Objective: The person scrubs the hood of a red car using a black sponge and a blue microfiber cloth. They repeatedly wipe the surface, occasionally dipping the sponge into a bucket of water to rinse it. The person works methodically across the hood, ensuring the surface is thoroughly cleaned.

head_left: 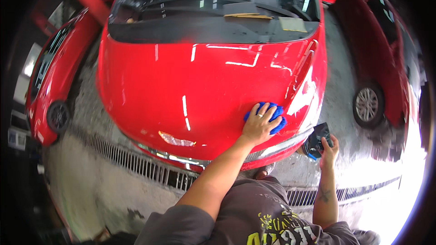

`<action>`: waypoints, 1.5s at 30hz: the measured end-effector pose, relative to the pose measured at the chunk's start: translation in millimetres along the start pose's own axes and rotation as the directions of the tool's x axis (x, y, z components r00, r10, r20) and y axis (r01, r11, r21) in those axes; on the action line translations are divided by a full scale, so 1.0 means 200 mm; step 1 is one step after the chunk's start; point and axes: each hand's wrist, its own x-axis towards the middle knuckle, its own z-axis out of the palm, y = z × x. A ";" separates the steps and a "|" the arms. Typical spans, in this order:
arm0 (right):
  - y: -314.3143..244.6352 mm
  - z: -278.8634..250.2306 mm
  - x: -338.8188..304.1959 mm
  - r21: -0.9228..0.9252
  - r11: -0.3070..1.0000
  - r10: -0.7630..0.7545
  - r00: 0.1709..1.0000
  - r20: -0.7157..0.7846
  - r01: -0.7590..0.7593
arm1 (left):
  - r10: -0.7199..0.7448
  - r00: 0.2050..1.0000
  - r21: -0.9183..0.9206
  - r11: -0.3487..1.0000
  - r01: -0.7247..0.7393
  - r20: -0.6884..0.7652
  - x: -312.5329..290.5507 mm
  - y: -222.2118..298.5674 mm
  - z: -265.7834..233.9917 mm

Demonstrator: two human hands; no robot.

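My left hand (258,129) presses a bunched blue cloth (277,121) onto the glossy red car hood (181,81), near its front right corner. The fingers curl over the cloth, and a ring shows on one of them. Beside the right headlight (290,141), my right hand (330,150) holds a dark, shiny object (320,135) with blue at its lower edge. Its exact kind is hard to make out; it looks like a black pouch or container. The fingers are closed around its right side, clear of the car body.
A red car (50,77) stands on the left, and a dark red car (386,50) on the right. A metal floor grate (131,158) runs across the concrete in front of me. Cardboard pieces (247,10) lie behind the windshield. Bright light washes out the lower right floor.
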 end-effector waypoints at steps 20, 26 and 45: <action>1.01 -0.56 -2.14 0.062 0.742 0.608 0.632 -0.481 -0.667 | -0.171 0.982 0.365 0.912 0.188 -0.080 -0.45 -1.15 -0.96; 1.08 -0.60 -2.29 0.210 0.810 0.577 0.681 -0.451 -0.548 | -0.248 0.951 0.380 0.910 0.164 0.183 -0.42 -1.08 -1.08; 0.91 0.44 -1.91 0.257 0.936 0.313 0.898 -0.308 -0.238 | 0.283 0.947 -0.350 0.912 -0.216 0.154 -0.30 -0.30 -0.64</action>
